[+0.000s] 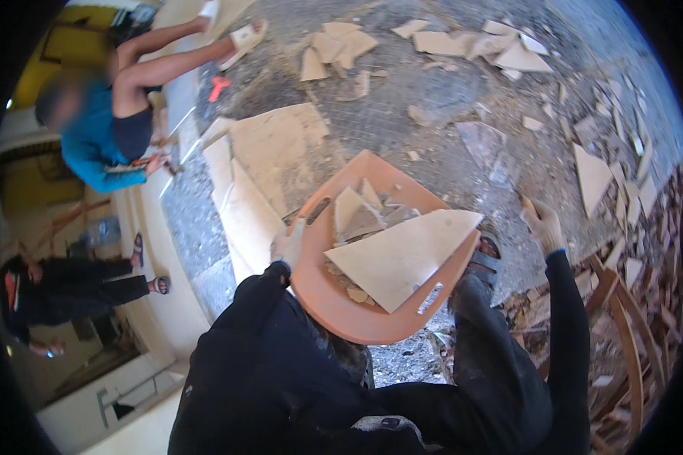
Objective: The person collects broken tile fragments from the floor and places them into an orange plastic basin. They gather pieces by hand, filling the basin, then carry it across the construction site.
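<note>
My left hand (288, 244), gloved, grips the left rim of the orange tray (334, 303), held against my lap. A large triangular tile shard (398, 258) lies across its right half, over smaller fragments (360, 216). My right hand (542, 224) is raised off the tray's right edge, apparently closed on something thin; I cannot tell what.

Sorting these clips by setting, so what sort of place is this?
Probably a demolition or renovation site. Broken tile pieces litter the rough floor, splintered wood is piled at the right, and the left hand grips an orange pan loaded with tile rubble.
</note>
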### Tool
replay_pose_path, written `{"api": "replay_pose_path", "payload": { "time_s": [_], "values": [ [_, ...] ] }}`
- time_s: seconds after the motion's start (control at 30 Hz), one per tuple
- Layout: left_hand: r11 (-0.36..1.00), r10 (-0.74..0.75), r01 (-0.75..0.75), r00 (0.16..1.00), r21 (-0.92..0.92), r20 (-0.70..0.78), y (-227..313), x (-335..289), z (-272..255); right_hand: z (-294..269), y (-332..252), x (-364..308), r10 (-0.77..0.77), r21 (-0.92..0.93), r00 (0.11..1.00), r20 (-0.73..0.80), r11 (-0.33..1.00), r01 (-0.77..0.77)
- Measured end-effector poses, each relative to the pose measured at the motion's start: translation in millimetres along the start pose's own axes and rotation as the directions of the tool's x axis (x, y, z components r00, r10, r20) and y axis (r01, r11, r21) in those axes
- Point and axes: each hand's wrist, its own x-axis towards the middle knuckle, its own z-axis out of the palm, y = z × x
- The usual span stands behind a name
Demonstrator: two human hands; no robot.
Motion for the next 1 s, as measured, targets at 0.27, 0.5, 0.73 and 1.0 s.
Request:
{"api": "replay_pose_path", "payload": {
  "time_s": [0.27, 0.5, 0.73, 1.0],
  "values": [
    [0.998, -0.055, 0.054, 0.995, 0.015, 0.086, 1, 0, -4, 23, -31, -21, 0.012, 0.017, 0.987, 0.161, 1.000, -0.015],
    [0.948, -0.040, 0.080, 0.990, -0.307, 0.136, -60, 58, 20, 65, -106, -74, -0.256, -0.061, 0.874, 0.413, 0.950, 0.307],
    [0.932, 0.153, -0.097, 0.979, -0.348, 0.137, -90, 70, 18, 88, -123, -109, -0.307, -0.347, 0.870, 0.386, 0.825, 0.445],
    [0.793, 0.087, 0.047, 0.978, -0.607, 0.189, -65, 61, 22, 49, -55, -124, 0.176, 0.106, 0.764, -0.620, 0.984, -0.140]
  ]
}}
